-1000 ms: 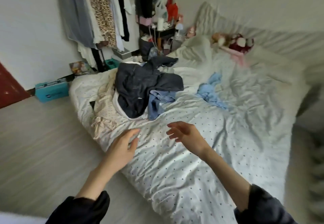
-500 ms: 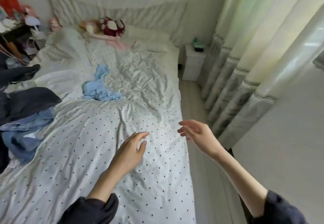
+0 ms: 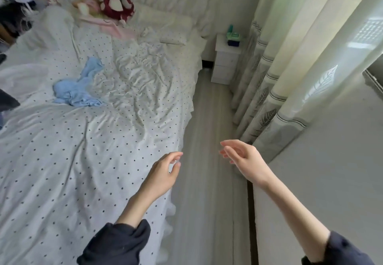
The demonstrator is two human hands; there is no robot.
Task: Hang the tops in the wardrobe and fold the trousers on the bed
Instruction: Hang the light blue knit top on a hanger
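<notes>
head view: both hands are raised in front of the person and hold nothing. the left hand (image 3: 163, 173) hangs over the near right edge of the bed (image 3: 62, 181), its fingers loosely curled with the thumb close to the fingertips, pinching nothing. the right hand (image 3: 244, 159) is over the strip of pale wooden floor (image 3: 207, 161) beside the bed, palm turned inward, fingers relaxed and slightly spread. both forearms are bare, with dark sleeves (image 3: 116, 244) pushed up towards the elbows.

the bed is covered by a white sheet with small dark dots, smooth near the person and heavily creased towards the middle. a crumpled light blue garment (image 3: 76, 90) lies on the sheet in the left middle part of the bed, well apart from both hands; whether it is a top or trousers cannot be told. a bit of dark clothing (image 3: 7, 101) shows at the left edge of the picture, mostly cut off.

at the head of the bed a dark red plush toy with white spots (image 3: 116, 5) rests beside pink fabric (image 3: 112, 28) and a white pillow (image 3: 165, 26). a small white bedside cabinet (image 3: 226, 63) stands between the bed and the pale curtains (image 3: 290, 67), with a green box (image 3: 233, 37) on top. a plain white wall (image 3: 321, 161) fills the right.
</notes>
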